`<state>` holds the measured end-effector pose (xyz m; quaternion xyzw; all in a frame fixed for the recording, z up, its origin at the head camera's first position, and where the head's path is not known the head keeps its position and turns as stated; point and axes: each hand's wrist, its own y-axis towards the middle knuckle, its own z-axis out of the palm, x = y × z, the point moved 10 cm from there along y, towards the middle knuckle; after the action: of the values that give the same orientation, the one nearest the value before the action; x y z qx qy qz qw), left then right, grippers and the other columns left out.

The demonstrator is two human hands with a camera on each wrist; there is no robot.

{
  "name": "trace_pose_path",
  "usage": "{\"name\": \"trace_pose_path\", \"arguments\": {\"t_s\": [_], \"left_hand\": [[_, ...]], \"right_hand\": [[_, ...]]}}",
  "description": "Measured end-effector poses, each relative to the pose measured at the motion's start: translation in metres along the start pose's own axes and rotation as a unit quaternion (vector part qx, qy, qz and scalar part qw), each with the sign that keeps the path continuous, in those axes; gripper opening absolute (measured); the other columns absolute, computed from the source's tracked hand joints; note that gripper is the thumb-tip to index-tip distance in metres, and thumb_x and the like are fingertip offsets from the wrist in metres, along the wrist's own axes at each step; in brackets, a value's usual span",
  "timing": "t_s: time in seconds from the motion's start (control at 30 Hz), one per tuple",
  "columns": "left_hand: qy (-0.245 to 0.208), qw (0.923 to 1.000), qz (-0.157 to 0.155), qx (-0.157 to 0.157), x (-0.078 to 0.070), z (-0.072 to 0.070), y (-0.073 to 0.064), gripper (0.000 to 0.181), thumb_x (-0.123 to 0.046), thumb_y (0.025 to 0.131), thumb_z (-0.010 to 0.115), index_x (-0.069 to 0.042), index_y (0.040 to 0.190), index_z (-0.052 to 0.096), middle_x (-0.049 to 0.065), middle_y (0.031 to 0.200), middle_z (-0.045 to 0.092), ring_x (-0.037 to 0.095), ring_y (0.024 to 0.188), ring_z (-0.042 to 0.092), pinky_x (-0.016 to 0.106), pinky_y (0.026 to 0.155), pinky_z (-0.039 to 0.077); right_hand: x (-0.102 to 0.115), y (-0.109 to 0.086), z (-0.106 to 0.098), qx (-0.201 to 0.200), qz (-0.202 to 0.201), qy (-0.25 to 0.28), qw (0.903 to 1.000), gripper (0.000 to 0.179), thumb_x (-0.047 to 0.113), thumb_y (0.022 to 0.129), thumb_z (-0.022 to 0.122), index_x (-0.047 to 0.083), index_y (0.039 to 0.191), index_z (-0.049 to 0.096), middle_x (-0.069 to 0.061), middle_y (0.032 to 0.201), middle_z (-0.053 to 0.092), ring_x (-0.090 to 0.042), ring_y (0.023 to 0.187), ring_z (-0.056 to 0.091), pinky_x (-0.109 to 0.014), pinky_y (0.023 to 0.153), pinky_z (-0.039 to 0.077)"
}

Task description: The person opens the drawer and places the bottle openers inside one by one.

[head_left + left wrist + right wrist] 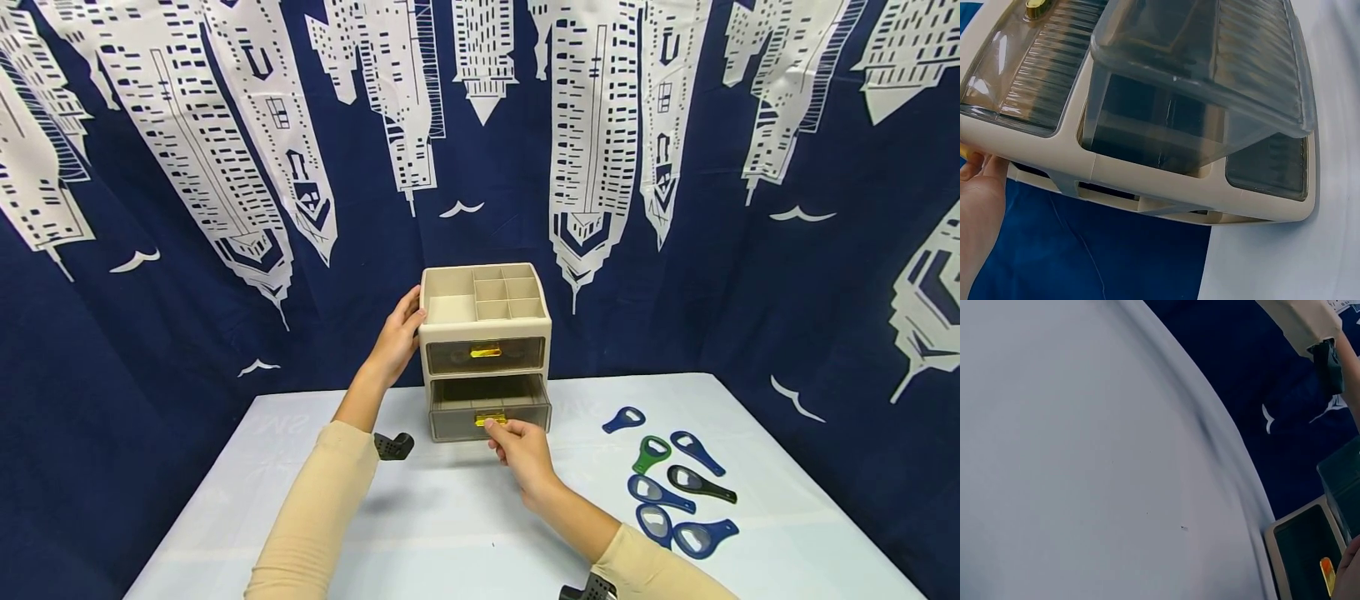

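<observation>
Your left arm reaches forward, that left hand (396,340) resting against the left side of the one beige organizer (483,332), its grip loose. Your right arm angles inward, the right hand (525,457) pinching the gold handle (483,417) of the middle drawer (450,427), pulled out among three. Right of the organizer, seven paddle-shaped pieces (675,501) lie on the tabletop (450,525): five blue, one green, one black.

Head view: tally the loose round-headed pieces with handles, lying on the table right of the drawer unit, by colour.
Blue pieces: 5
Green piece: 1
Black piece: 1
Total: 7
</observation>
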<state>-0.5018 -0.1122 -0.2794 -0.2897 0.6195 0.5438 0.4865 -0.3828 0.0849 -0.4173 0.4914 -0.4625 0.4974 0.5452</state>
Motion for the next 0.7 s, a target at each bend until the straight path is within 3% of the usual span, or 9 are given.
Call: {"name": "trace_pose_path", "arguments": {"t_s": [0.1,0.7], "left_hand": [[-0.002,1.0,0.001,-0.003,0.0,-0.001,0.0,0.058,-0.011,0.114,0.039,-0.01,0.166,0.015,0.013,0.169,0.019,0.029,0.151,0.025,0.054,0.118,0.027],[-0.008,1.0,0.005,0.0,0.002,0.0,0.0,0.058,-0.011,0.114,0.039,-0.008,0.166,0.014,0.015,0.17,0.016,0.03,0.152,0.022,0.055,0.118,0.026]], "right_hand": [[-0.01,0.005,-0.002,-0.002,-0.001,0.003,1.0,0.032,0.026,0.099,0.073,0.005,0.076,0.065,-0.001,0.07,0.062,-0.013,0.062,0.05,-0.026,0.062,0.046],[-0.01,-0.005,-0.005,0.008,0.001,0.001,1.0,0.032,0.026,0.098,0.075,0.009,0.073,0.062,-0.001,0.071,0.061,-0.011,0.062,0.049,-0.026,0.063,0.045]]}}
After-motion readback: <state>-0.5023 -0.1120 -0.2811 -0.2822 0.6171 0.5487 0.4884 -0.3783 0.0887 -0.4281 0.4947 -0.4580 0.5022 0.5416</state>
